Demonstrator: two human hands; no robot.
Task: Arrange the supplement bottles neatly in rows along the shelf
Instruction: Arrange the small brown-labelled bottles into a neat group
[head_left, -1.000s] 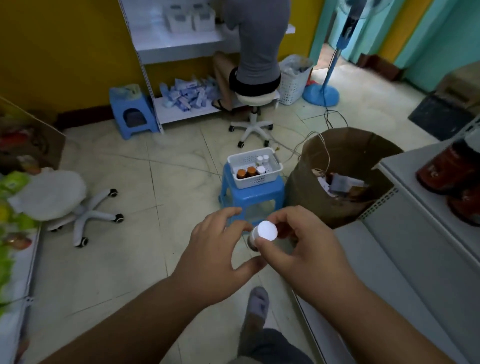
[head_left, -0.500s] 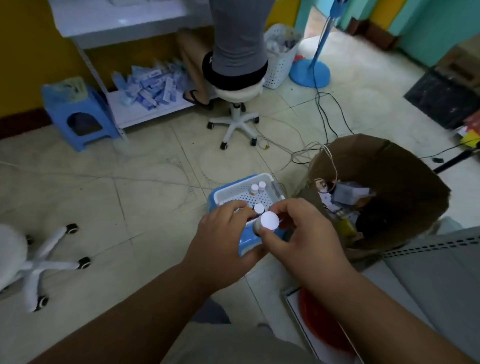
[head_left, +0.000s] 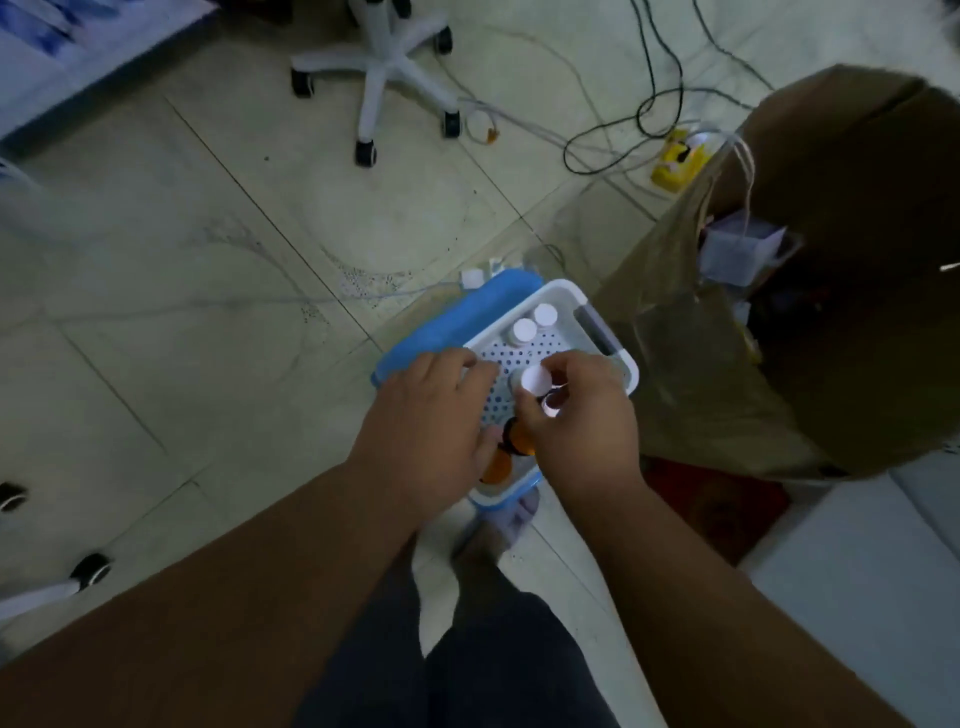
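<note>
A white perforated basket (head_left: 605, 332) sits on a blue stool (head_left: 441, 327) below me. Two white-capped bottles (head_left: 534, 322) stand at its far end, and amber bottles (head_left: 514, 441) lie at its near end, partly under my hands. My right hand (head_left: 582, 421) pinches a white-capped bottle (head_left: 535, 378) just above the basket's middle; a second white cap (head_left: 552, 408) shows under its fingers. My left hand (head_left: 431, 421) hovers over the basket's left side with relaxed fingers, holding nothing I can see.
A large brown bag (head_left: 779, 338) with packets inside stands right of the stool. A swivel chair base (head_left: 384, 67), loose cables (head_left: 649, 104) and a yellow power strip (head_left: 680, 156) lie on the tiled floor beyond. A pale shelf surface (head_left: 857, 561) is at lower right.
My view has tipped down and closed in on the basket. Both hands have moved down over the basket, the right still holding the white-capped bottle.
</note>
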